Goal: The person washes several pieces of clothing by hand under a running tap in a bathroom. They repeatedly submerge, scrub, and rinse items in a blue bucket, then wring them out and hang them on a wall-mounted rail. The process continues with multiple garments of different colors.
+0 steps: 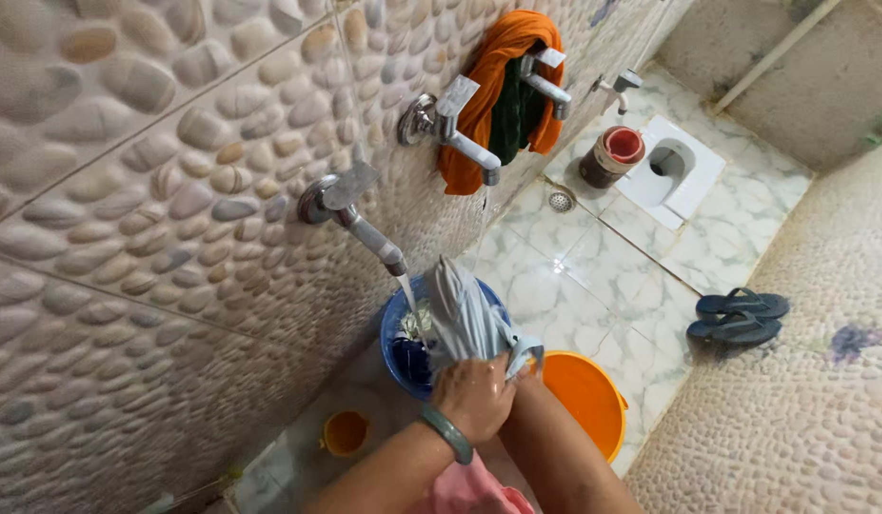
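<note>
Here both hands are clenching a grey cloth [463,319] over the blue bucket [396,335], under the running tap [350,214], likely so water is falling in. Left hand [474,395] is squeezing tight; right hand [519,373] is mostly hidden behind it, fingers unclear. Orange bucket [585,395] is sitting just right.

Person seen from above: both forearms bare with no sleeves showing, left hand [472,393] bearing a thick, rounded grey-green bangle [447,433] at the wrist, right hand [523,366] unadorned, and pink cloth garment [471,487] below the arms.
</note>
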